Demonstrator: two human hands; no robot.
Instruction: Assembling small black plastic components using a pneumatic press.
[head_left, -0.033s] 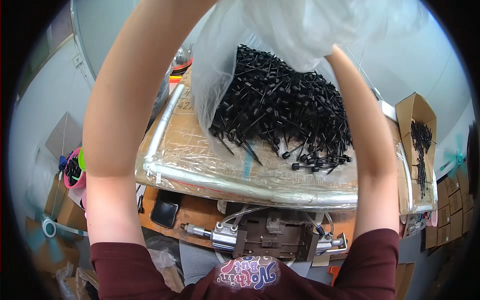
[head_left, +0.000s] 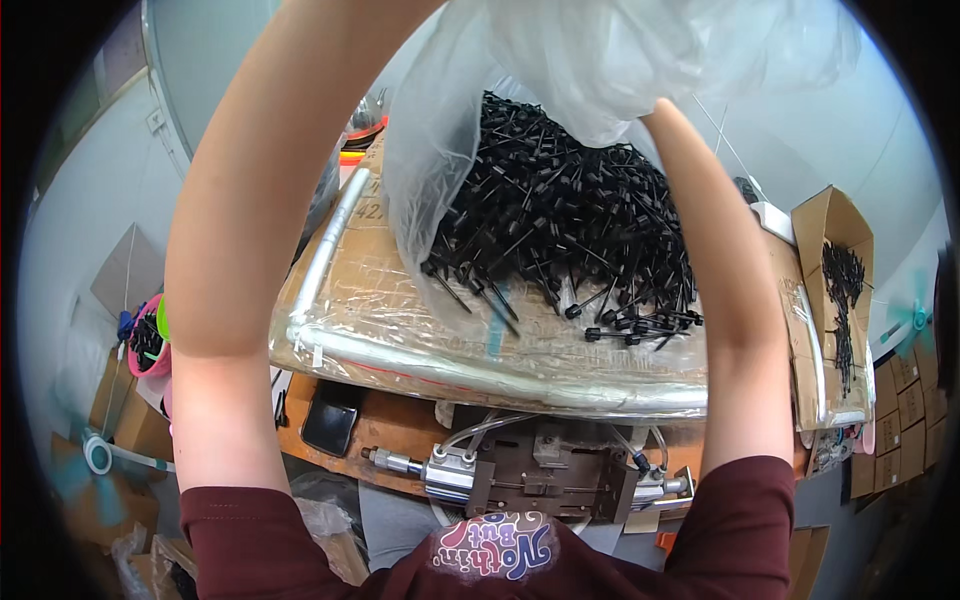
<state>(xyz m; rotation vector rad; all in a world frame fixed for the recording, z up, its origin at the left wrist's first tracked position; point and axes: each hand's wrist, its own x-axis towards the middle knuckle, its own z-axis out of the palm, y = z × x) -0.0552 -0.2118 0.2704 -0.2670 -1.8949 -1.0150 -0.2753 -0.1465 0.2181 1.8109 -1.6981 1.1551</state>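
A large translucent plastic bag (head_left: 620,70) is held up at the far side, its mouth facing me. Spilling from it is a heap of black, thin-stemmed plastic pieces with thicker knobbed ends (head_left: 565,215); several lie loose at the near edge. My left forearm (head_left: 240,200) reaches up along the bag's left side, and its hand is beyond the top of the picture. On the other side, my right forearm (head_left: 715,230) passes beside the heap. Its wrist meets the bag's crumpled plastic, which hides my right hand and its fingers.
Under the heap lies a cardboard sheet (head_left: 370,290) wrapped in clear film, with a raised silvery rim (head_left: 480,370). Nearer me are a metal fixture with cylinders (head_left: 540,475) and a phone (head_left: 331,418). A cardboard box (head_left: 850,225) with similar black pieces stands at right.
My right forearm has shifted slightly left. The bag's plastic has moved a little, and its left fold now covers slightly more of the heap's left edge.
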